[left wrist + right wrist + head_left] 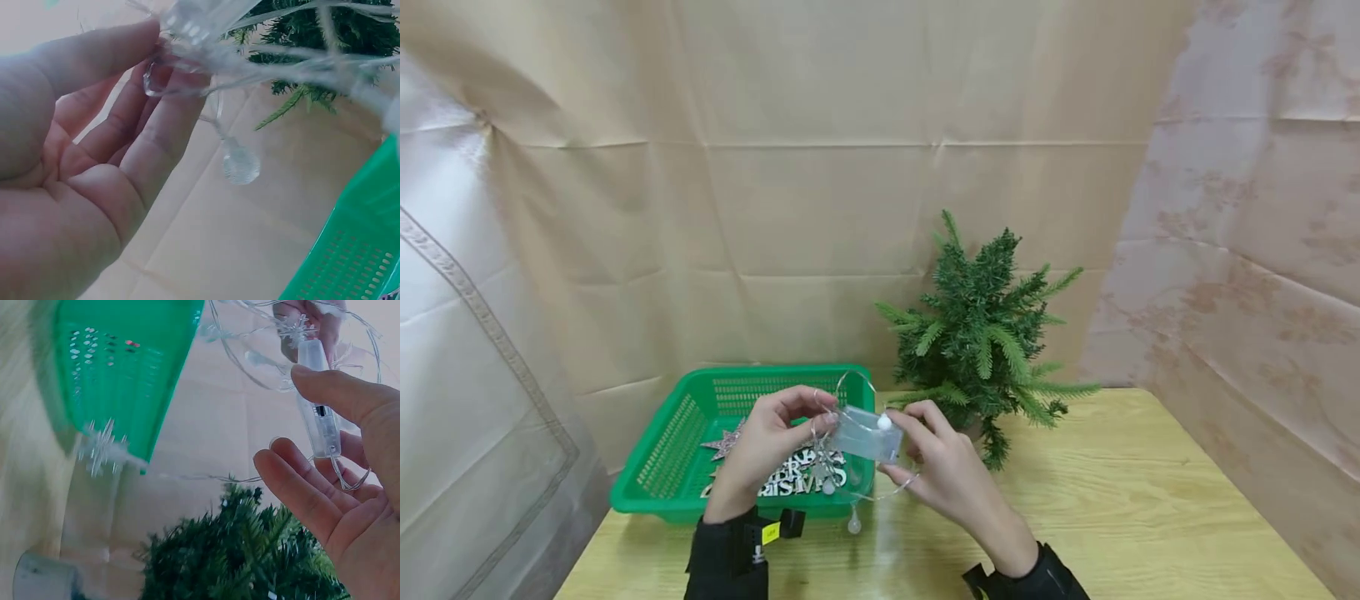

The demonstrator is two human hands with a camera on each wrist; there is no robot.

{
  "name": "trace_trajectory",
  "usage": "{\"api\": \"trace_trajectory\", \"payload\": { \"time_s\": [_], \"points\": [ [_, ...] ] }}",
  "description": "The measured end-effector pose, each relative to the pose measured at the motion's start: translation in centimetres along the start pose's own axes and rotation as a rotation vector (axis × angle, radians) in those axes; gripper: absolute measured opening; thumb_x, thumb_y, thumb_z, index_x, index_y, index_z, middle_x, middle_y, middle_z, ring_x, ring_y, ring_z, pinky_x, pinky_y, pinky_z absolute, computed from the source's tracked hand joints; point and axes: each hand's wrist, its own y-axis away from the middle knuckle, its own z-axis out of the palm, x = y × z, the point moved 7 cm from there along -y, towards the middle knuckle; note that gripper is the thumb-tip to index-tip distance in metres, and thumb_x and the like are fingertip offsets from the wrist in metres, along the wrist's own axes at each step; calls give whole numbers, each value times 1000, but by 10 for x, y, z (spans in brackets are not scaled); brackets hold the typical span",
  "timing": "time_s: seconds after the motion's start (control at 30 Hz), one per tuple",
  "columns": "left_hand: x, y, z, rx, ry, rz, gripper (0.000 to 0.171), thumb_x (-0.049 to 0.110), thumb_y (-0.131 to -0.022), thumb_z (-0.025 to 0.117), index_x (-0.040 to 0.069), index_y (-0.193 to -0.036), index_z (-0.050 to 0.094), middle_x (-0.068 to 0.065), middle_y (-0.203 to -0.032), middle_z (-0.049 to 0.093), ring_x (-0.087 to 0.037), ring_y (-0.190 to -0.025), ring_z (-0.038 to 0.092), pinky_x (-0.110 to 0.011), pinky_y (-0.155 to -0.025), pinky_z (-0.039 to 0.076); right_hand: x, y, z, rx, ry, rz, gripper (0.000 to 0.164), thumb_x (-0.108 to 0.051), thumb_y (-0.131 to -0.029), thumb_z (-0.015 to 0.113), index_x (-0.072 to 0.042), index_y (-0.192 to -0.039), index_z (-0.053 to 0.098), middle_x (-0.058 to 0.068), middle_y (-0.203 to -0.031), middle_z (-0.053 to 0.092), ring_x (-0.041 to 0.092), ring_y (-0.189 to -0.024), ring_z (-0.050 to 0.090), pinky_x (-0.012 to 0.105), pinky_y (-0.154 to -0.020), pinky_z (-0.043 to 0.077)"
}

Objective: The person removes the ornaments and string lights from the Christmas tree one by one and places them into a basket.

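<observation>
My left hand (758,454) pinches the clear wire of a bundle of string lights between thumb and fingertips. A round clear bulb (241,164) dangles below those fingertips in the left wrist view. My right hand (953,471) holds the lights' clear battery box (867,435) at its right end, thumb on one side and fingers on the other. A small dark switch shows on the box in the right wrist view. Loops of wire hang around both hands, with a clear snowflake light (103,451) on one strand. Both hands are above the table, in front of the basket's right side.
A green plastic basket (651,502) stands at the left, holding a glittery star (724,444) and white letter ornaments (790,479). Behind my right hand is a small artificial Christmas tree (981,325) in a grey pot (45,578). Cloth (820,208) hangs behind the wooden table (1120,500).
</observation>
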Motion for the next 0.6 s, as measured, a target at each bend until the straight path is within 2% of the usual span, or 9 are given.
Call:
{"api": "trace_trajectory", "payload": {
  "time_s": [0.17,0.27,0.4,0.6],
  "points": [
    [0,3,-5,55,3,18,25,15,-90,79,5,-113,72,-12,-108,72,-25,-96,66,-34,-76,58,-5,-10,2,-9,31,2,67,-18,-75,93,-7,-134,64,4,-121,55,6,-69,59,15,-58,48],
    [-1,4,-6,69,-9,16,26,14,-89,80,5,-113,73,-12,-105,72,-24,-89,67,-32,-70,58,-6,-12,4,-11,35,-10,66,-17,-75,93,-7,-134,64,4,-121,55,6,-68,59,13,-56,47],
    [-4,3,-7,80,-20,-27,30,17,-88,82,6,-116,75,-11,-106,74,-25,-87,69,-32,-69,58,-5,-12,5,1,30,-35,66,-16,-75,93,-7,-134,64,4,-121,55,7,-66,62,11,-56,47],
    [-7,1,-8,73,-16,-92,38,19,-88,82,5,-122,73,-12,-114,73,-27,-99,70,-34,-81,59,-4,-13,6,9,33,-65,66,-17,-75,93,-9,-134,64,4,-123,55,7,-64,65,9,-57,48]
  ]
}}
